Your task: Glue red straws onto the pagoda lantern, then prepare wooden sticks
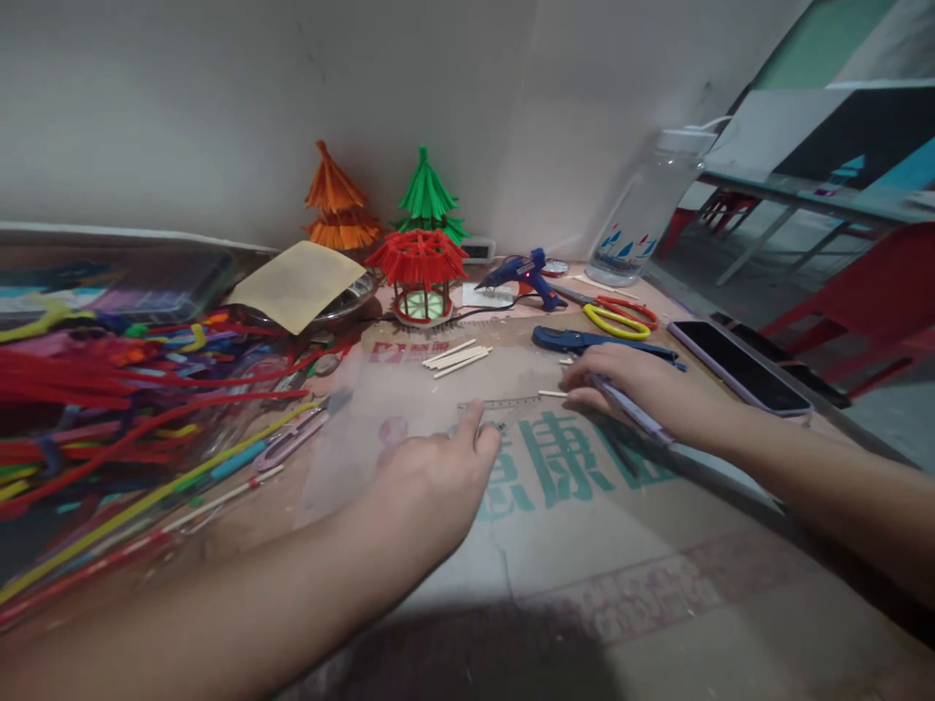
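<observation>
My left hand [442, 472] is low over the covered table, its index finger pressed down at the left end of a thin clear ruler [507, 401] and its other fingers curled in. To its right, my right hand [624, 380] is closed around a slim purple tool [634, 409] that looks like a craft knife. A short pale wooden stick [552, 393] pokes out at its fingertips, by the ruler's right end. Just beyond the ruler lie several more cut sticks [460, 358]. A blue utility knife [577, 339] rests behind my right hand.
Red [418, 255], green [426, 195] and orange [337, 200] pipe-cleaner models stand against the wall. A blue glue gun [522, 273], yellow-and-red scissors [617, 319], a clear bottle [632, 214] and a phone [737, 365] are at the right. Colourful pipe cleaners [94, 380] spread across the left.
</observation>
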Available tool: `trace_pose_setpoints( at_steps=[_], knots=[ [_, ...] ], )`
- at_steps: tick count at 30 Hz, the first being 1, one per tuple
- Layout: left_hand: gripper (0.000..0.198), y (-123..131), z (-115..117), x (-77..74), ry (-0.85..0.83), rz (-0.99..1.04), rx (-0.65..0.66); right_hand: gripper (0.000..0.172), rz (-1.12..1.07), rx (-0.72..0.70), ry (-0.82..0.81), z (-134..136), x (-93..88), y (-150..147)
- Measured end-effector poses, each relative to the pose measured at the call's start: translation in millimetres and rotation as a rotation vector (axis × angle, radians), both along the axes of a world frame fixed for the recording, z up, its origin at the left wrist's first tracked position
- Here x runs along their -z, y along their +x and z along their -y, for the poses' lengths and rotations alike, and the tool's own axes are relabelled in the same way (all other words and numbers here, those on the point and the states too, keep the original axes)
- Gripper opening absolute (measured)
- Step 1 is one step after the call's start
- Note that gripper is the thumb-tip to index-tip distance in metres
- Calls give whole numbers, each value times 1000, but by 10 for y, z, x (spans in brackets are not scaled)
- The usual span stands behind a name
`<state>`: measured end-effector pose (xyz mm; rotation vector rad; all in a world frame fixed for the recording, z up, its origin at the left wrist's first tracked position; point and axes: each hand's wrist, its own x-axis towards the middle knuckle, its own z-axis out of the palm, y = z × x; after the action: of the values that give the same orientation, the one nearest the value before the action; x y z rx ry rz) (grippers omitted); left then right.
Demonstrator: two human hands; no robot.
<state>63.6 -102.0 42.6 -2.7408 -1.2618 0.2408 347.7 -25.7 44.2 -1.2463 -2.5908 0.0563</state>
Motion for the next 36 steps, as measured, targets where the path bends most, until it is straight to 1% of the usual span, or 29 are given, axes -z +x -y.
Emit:
trace_pose_setpoints(
  at_steps=[4,7,10,13,16,19,23,28,31,36],
  knots=[
    [42,-13,0,14,13,-2,-3,21,18,-16,32,65,13,130],
    [42,-20,11,24,25,3,-1,15,-11,-2,86,-20,89,88],
    [41,-20,15,25,24,13,-4,11,-28,-29,117,-183,164,-81],
    [40,-18,10,15,22,28,-12,14,-39,-94,98,-298,179,-348],
    [38,-18,5,-5,10,23,-2,17,-76,-181,52,-315,179,-591],
    [36,-20,0,-30,-8,9,13,18,-129,-241,53,-284,208,-700],
    [40,-19,-11,-42,-32,19,-3,21,-170,-273,72,-246,240,-701],
    [39,-13,-40,-10,-79,15,-18,26,-213,-342,73,-243,224,-731],
    [40,6,-59,-14,-123,-11,-35,25,-219,-376,45,-248,226,-749],
    [43,51,-72,-65,-172,-68,-74,22,-232,-385,2,-233,221,-728]
  ],
)
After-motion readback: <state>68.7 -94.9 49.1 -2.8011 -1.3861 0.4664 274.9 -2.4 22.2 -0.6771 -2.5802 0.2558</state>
